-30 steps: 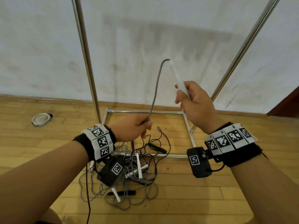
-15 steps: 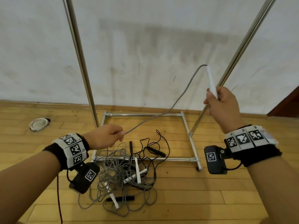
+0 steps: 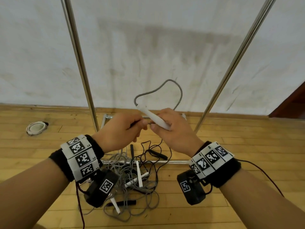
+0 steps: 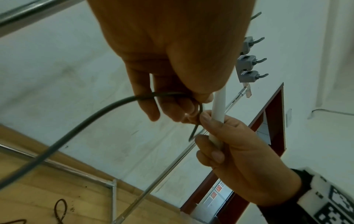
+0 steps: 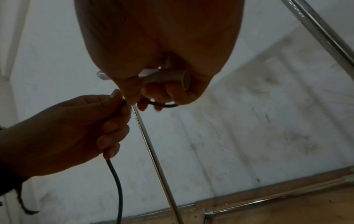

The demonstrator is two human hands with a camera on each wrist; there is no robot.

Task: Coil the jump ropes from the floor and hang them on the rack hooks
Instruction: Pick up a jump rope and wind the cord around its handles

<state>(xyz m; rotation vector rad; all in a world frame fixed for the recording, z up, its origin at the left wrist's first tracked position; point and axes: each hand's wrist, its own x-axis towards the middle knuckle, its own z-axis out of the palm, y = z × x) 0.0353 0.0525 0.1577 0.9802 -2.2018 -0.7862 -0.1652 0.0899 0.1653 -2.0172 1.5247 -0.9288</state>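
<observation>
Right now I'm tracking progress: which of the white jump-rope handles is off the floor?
The white plastic handle gripped in the right hand, its grey cord looping above. The other white handles lie in the floor tangle.

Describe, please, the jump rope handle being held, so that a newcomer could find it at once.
Between the metal rack's two slanted poles, the hands meet above the tangled ropes on the floor. The right hand grips a white handle whose grey cord loops upward; the other handles lie on the floor.

Right hand [image 5: 157,50] up top grips the white handle [image 5: 166,76]; left hand [image 5: 76,128] at left pinches the dark rope [image 5: 116,186] (it trails down), steel rack pole [image 5: 153,153] behind.
</observation>
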